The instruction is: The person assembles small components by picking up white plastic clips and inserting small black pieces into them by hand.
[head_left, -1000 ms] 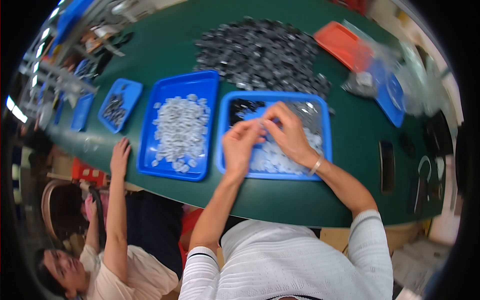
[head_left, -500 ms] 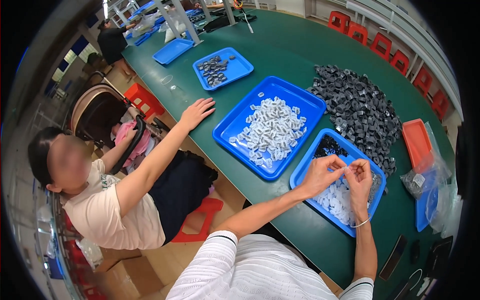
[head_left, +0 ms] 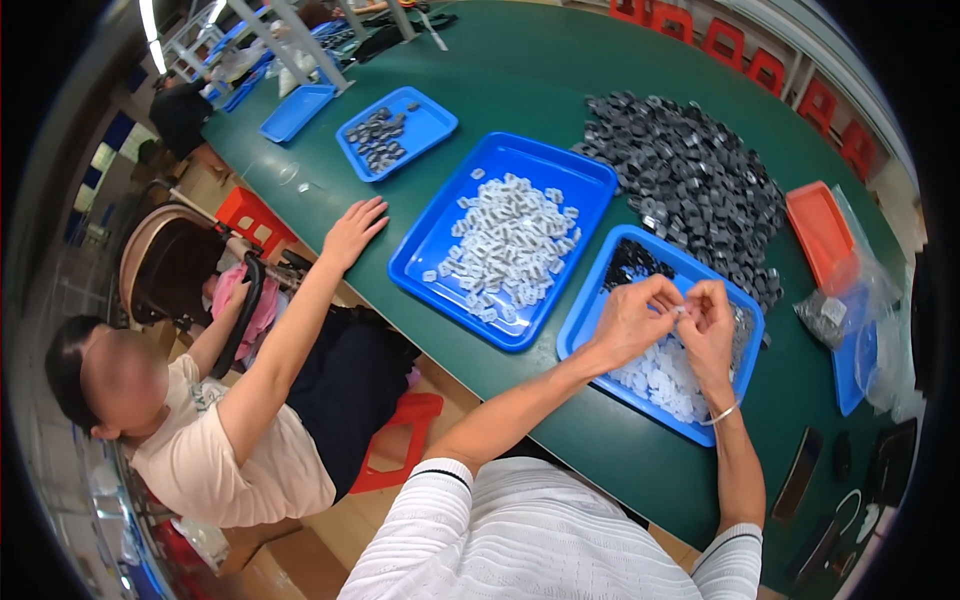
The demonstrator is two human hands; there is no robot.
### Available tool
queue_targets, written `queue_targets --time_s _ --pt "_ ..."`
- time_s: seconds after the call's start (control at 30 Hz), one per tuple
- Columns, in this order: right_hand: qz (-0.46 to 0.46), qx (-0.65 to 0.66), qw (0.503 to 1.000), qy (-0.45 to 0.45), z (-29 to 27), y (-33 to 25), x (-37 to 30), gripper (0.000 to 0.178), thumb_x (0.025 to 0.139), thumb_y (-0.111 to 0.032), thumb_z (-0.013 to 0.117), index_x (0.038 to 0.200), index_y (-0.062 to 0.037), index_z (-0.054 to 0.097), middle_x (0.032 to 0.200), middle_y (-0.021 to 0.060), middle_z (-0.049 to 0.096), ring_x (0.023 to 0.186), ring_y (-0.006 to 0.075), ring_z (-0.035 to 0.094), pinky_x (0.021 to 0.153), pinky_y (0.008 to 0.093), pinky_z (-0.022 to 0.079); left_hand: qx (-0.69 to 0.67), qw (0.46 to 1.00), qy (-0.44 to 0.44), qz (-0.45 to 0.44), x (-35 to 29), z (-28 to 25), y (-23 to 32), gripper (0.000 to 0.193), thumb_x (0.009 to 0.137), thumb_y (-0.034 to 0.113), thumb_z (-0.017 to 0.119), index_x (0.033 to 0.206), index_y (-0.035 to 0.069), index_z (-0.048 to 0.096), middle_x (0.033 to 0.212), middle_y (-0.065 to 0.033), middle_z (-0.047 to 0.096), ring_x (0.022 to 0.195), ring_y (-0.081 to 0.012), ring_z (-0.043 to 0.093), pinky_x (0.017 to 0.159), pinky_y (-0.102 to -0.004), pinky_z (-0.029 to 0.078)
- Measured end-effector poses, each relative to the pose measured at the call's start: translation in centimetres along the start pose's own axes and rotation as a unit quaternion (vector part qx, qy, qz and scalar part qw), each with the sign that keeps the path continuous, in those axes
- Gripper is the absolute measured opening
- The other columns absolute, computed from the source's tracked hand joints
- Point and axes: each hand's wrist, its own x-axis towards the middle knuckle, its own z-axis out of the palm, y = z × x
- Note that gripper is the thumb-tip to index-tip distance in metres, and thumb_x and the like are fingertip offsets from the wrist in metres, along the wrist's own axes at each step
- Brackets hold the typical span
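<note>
Tiny pale plastic bit (head_left: 680, 311), right of frame centre over the light-blue oblong plastic tray (head_left: 581, 300), is pinched by L hand (head_left: 635, 318) & R hand (head_left: 710, 326), but b/c it's so small it could slip & get lost in flat white plastic pcs (head_left: 662, 382).

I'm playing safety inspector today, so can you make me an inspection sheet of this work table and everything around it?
Surface: green table, several trays on it.
Work things: light blue tray holding black parts, grey parts and white parts; darker blue tray with whitish pieces; dark pile beyond.
Clutter: clear plastic bag and phone-like object, right side.
Hands: left hand and right hand pinch a small pale piece above the light blue tray.
Cables: white cord-like loop, far right; use unclear.
Surroundings: another person, stroller and red stool, left side.
</note>
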Motion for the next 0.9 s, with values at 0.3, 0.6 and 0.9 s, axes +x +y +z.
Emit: queue_targets --time_s 0.3,0.6,0.9 --pt "0.041 -0.057 0.99 -0.123 -1.0 -1.6 2.0 0.021 0.083 -0.004 0.062 0.103 -0.002 0.058 0.086 -0.0016 0.054 0.077 0.0058 0.05 0.07 0.0204 0.043 0.153 0.987 0.036 0.045 -0.1 -2.3 0.4 0.013 0.075 0.001 0.065 0.088 0.002 0.064 0.078 -0.0081 0.067 0.068 -0.0132 0.065 0.063 -0.0246 0.053" --pt "-0.102 -0.4 0.906 -0.096 -4.3 0.8 3.8 0.012 0.08 -0.009 0.064 0.089 -0.0011 0.067 0.085 0.0101 0.065 0.079 0.0251 0.061 0.071 0.0337 0.048 0.078 0.993 0.054 -0.072 0.3 -3.4 -0.7 0.015 0.079 0.008 0.067 0.093 0.003 0.069 0.08 -0.0065 0.069 0.071 -0.0109 0.065 0.066 -0.0242 0.053" --pt "-0.195 -0.581 0.756 -0.23 -0.3 0.4 3.1 0.007 0.073 -0.004 0.059 0.078 0.0008 0.061 0.082 0.0111 0.058 0.084 0.0265 0.056 0.069 0.0362 0.05 0.07 0.994 0.052 -0.066 0.4 -3.3 -1.1 0.014 0.079 0.009 0.067 0.089 0.001 0.068 0.075 -0.005 0.068 0.067 -0.0094 0.063 0.063 -0.024 0.051"
